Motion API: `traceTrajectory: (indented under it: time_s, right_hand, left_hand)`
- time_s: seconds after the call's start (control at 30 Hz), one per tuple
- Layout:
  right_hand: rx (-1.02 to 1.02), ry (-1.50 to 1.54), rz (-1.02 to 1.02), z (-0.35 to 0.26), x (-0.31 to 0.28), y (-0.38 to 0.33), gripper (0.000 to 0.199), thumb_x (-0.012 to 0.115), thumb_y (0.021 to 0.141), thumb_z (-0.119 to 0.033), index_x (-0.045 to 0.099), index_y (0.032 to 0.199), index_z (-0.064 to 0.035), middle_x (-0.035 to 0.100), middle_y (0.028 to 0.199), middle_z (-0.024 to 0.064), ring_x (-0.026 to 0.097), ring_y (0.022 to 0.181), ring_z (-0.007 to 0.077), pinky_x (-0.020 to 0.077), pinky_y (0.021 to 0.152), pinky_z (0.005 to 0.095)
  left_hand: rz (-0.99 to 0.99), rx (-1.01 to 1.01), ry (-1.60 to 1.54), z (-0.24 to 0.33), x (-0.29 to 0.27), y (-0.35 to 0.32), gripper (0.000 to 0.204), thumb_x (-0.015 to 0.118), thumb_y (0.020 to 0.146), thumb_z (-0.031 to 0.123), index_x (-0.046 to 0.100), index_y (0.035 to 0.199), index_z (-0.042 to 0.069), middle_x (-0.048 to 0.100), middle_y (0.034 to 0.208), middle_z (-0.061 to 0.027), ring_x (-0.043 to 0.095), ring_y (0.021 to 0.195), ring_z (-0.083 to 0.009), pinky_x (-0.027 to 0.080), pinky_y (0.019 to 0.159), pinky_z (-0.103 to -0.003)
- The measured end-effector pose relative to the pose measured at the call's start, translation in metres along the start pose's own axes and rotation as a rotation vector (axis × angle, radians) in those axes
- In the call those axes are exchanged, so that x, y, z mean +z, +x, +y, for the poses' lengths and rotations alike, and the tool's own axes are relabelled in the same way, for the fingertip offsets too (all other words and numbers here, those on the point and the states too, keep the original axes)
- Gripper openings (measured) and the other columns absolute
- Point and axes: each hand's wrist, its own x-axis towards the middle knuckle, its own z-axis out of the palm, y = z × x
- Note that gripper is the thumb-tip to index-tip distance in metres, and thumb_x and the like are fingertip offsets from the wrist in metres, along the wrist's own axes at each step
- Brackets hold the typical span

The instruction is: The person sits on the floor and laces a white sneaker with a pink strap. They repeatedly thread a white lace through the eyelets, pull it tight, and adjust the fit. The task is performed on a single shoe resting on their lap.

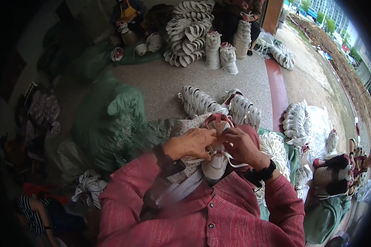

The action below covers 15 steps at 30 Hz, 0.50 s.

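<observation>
A light beige shoe upper (pixel 214 168) with a red collar rests in my lap, its toe pointing toward me. My left hand (pixel 192 144) grips its left edge by the lace opening, fingers bent and thumb near the tongue. On the other side, my right hand (pixel 244 147) has its fingers curled on the right eyelet edge. A white shoelace (pixel 236 164) crosses the upper near the toe, its ends coming out on both sides. Whether a lace is pinched between the fingertips is hidden.
Two rows of nested shoe uppers (pixel 200 101) lie on the floor just ahead. Green sacks (pixel 118 117) stand at left. White laces (pixel 273 149) hang in a bundle at right. Tall stacks of uppers (pixel 189 31) stand at the back near two seated people. Another person (pixel 39 214) sits at lower left.
</observation>
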Motion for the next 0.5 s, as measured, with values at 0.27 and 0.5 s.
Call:
traceTrajectory:
  time_s: [0.27, 0.5]
  right_hand:
    - [-0.065, 0.044, -0.192, 0.018, 0.026, 0.01, 0.008, 0.068, 0.08, -0.007, 0.067, 0.088, -0.007, 0.062, 0.094, 0.0103, 0.063, 0.09, 0.0303, 0.0502, 0.08, 0.0402]
    - [0.097, -0.064, -0.316, 0.027, 0.037, 0.022, 0.01, 0.067, 0.082, -0.014, 0.068, 0.089, -0.0079, 0.062, 0.092, 0.0115, 0.065, 0.09, 0.0303, 0.0494, 0.079, 0.0406]
  left_hand:
    - [0.123, 0.066, -0.16, -0.013, 0.011, -0.012, 0.031, 0.079, 0.073, 0.016, 0.055, 0.091, 0.005, 0.053, 0.094, -0.0091, 0.06, 0.093, -0.0308, 0.049, 0.08, -0.04]
    - [0.379, 0.099, -0.13, -0.011, 0.035, -0.021, 0.027, 0.077, 0.073, 0.011, 0.052, 0.08, 0.005, 0.05, 0.089, -0.0097, 0.058, 0.086, -0.0308, 0.048, 0.075, -0.041]
